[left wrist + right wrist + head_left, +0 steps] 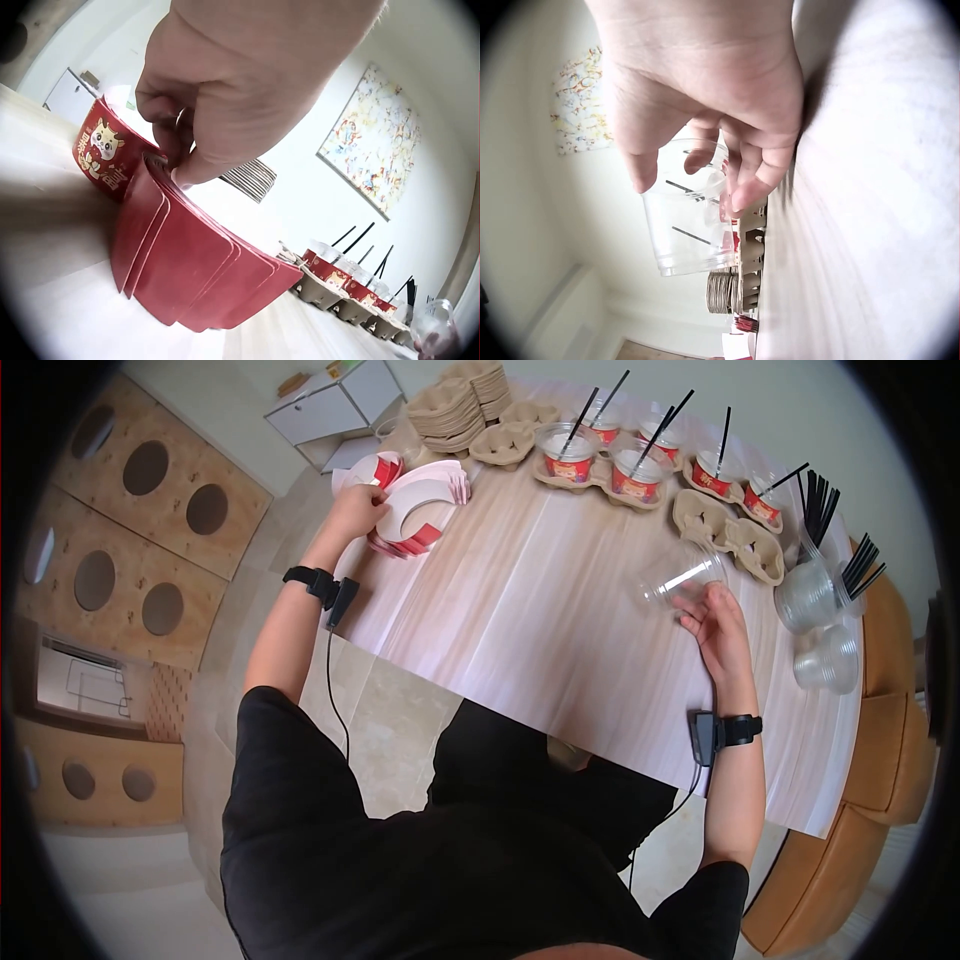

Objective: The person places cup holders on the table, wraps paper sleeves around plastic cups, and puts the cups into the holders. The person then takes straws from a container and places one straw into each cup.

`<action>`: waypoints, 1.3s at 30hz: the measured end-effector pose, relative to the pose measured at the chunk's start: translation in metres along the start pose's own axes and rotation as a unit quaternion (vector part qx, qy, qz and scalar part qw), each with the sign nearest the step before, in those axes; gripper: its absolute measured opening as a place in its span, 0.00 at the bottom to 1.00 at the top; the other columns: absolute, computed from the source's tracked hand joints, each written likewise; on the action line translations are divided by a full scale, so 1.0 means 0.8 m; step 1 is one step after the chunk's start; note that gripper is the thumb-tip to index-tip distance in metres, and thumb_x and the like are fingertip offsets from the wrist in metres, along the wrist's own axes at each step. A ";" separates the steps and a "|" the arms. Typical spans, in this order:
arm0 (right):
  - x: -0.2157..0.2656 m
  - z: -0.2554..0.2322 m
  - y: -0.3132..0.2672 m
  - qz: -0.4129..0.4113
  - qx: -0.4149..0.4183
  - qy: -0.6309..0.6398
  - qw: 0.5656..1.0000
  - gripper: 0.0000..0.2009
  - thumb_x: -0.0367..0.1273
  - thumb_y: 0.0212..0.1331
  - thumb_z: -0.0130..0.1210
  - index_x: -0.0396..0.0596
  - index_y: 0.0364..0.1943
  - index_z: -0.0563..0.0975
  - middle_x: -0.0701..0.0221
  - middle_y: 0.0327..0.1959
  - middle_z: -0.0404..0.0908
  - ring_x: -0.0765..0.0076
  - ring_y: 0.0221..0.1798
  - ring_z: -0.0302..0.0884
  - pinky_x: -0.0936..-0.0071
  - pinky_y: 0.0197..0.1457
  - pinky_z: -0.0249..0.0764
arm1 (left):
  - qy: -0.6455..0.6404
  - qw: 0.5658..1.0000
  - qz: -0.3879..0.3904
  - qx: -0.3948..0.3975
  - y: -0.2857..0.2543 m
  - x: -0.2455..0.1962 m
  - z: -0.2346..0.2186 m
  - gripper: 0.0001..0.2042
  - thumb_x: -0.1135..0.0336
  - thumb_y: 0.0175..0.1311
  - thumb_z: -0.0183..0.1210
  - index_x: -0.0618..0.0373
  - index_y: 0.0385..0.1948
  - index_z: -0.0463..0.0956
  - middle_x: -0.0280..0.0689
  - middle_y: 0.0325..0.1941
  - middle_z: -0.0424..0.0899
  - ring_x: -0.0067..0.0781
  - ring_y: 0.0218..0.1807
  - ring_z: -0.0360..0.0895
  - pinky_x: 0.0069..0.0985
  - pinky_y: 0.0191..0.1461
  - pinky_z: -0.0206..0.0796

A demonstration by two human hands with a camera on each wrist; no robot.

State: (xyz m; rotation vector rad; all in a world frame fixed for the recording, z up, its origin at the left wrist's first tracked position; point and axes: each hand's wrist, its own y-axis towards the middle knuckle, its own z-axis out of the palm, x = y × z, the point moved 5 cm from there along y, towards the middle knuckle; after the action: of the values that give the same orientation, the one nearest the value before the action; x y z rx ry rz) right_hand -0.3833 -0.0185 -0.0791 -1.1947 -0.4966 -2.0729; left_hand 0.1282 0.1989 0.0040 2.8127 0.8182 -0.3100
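At the table's left end, my left hand (358, 512) pinches the edge of a red printed paper sleeve (109, 154) beside a fanned stack of red sleeves (187, 262). The stack (425, 495) shows its pale inner side from above. Over the right half of the table, my right hand (722, 625) holds a clear plastic cup (680, 575) lying on its side, thumb and fingers around its rim end. The right wrist view shows this cup (686, 232) with nothing in it.
Filled cups (570, 455) with black straws stand in cardboard carriers along the back. An unfilled carrier (728, 535) lies before them. Stacked carriers (445, 415) are at back left. Clear cups (828, 660) and loose straws (862, 568) stand at the right edge.
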 end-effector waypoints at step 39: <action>0.250 -0.099 -0.168 -0.322 -0.399 -0.508 0.692 0.13 0.35 0.52 0.66 0.42 0.32 0.74 0.54 0.57 0.73 0.68 0.55 0.73 0.70 0.58 0.68 | -0.771 0.368 -0.059 0.517 -0.049 -0.325 0.206 0.13 0.63 0.72 0.43 0.53 0.24 0.62 0.25 0.18 0.57 0.14 0.18 0.52 0.13 0.19 0.47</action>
State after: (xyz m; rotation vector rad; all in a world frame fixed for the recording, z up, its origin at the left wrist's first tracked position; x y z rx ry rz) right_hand -0.5965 -0.0482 0.0546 -3.1371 -0.5343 -1.9862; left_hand -0.1315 0.0598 -0.0932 1.1410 0.1063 -3.4586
